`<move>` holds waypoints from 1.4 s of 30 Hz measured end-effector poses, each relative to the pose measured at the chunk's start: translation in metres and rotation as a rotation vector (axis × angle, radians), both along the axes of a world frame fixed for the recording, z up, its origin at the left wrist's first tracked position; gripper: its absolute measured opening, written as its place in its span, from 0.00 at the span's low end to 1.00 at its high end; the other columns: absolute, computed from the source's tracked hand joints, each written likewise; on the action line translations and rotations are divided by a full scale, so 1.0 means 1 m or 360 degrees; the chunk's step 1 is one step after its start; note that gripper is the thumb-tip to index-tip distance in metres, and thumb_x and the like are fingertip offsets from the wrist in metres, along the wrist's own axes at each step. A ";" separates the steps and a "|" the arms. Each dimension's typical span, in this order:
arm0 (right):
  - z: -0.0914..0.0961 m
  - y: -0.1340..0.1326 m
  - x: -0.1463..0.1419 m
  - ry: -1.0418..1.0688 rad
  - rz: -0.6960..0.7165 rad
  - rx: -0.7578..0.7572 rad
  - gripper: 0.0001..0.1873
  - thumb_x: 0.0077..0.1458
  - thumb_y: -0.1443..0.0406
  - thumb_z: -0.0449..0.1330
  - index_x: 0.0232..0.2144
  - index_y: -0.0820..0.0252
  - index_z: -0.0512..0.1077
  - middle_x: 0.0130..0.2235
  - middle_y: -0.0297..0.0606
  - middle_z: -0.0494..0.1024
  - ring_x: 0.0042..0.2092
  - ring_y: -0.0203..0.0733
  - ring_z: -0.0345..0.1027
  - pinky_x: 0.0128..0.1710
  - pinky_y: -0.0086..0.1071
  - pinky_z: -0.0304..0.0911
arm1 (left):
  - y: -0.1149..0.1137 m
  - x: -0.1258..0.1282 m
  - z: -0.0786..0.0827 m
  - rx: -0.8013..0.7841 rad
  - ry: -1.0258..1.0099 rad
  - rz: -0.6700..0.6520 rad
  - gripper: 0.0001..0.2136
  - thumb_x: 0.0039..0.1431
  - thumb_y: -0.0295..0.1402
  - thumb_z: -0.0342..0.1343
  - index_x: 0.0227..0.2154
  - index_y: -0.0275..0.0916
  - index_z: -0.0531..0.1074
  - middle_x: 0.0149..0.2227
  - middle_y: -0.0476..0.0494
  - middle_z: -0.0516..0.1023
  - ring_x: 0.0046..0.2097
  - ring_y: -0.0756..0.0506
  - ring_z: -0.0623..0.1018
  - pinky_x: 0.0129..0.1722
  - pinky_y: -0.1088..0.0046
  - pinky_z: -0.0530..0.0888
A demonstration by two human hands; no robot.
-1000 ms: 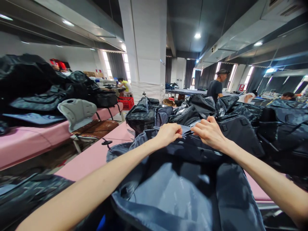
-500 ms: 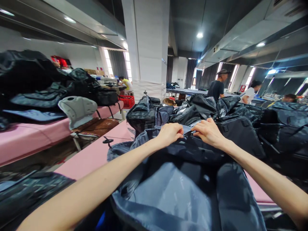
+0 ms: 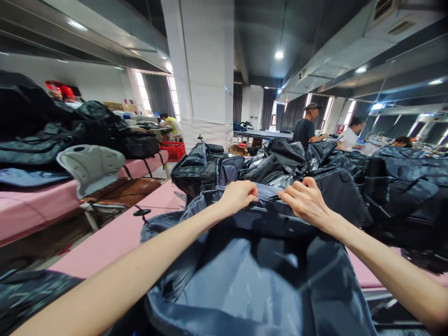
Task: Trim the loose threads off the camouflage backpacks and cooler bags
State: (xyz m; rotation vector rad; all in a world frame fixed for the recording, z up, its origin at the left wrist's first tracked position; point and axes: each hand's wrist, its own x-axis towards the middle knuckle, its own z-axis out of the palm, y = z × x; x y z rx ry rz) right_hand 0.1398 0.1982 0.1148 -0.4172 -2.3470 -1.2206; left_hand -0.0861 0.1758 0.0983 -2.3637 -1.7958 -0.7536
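A large dark blue-grey bag (image 3: pixel 252 275) lies open in front of me on a pink table (image 3: pixel 115 238). My left hand (image 3: pixel 237 197) is closed in a fist on the far edge of the bag's fabric. My right hand (image 3: pixel 305 200) pinches the same edge a little to the right, fingers curled over it. Both arms reach out across the bag's grey lining. What lies under the fingers is hidden.
Several dark camouflage bags (image 3: pixel 203 170) are piled beyond my hands and to the right. A second pink table (image 3: pixel 28 210) on the left carries more bags and a grey moulded back panel (image 3: pixel 91 165). A white pillar (image 3: pixel 205 74) stands ahead. People work at far tables (image 3: pixel 306 128).
The view has shifted slightly, so everything sits a little further left in the picture. Both hands keep their grip on the bag's far edge.
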 end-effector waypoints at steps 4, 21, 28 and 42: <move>0.001 -0.003 -0.003 -0.0033 0.0043 0.0041 0.12 0.58 0.73 0.48 0.28 0.61 0.69 0.25 0.34 0.69 0.29 0.37 0.53 0.35 0.35 0.42 | -0.003 0.002 0.000 0.0006 0.0011 0.0038 0.02 0.50 0.32 0.57 0.27 0.40 0.72 0.29 0.52 0.75 0.31 0.50 0.73 0.29 0.77 0.62; 0.001 -0.005 0.014 0.0125 -0.0014 -0.0576 0.06 0.57 0.64 0.55 0.34 0.58 0.71 0.29 0.34 0.74 0.32 0.37 0.59 0.35 0.34 0.42 | -0.013 0.011 -0.003 0.0045 0.0012 0.0043 0.02 0.51 0.31 0.56 0.29 0.40 0.72 0.33 0.50 0.76 0.36 0.48 0.73 0.34 0.75 0.65; 0.002 -0.006 0.025 0.0100 -0.0153 -0.0344 0.08 0.57 0.63 0.54 0.31 0.59 0.72 0.27 0.34 0.73 0.31 0.38 0.58 0.35 0.36 0.41 | -0.017 0.034 -0.010 0.0214 0.0233 -0.0070 0.11 0.51 0.41 0.58 0.31 0.39 0.71 0.34 0.46 0.73 0.38 0.45 0.71 0.36 0.72 0.67; 0.003 -0.003 0.025 0.0284 -0.0160 -0.0761 0.05 0.54 0.65 0.56 0.30 0.58 0.72 0.30 0.34 0.76 0.34 0.38 0.65 0.37 0.33 0.48 | -0.023 0.032 -0.004 0.0051 0.0170 -0.0260 0.09 0.58 0.34 0.50 0.31 0.41 0.74 0.37 0.49 0.76 0.40 0.48 0.72 0.40 0.75 0.66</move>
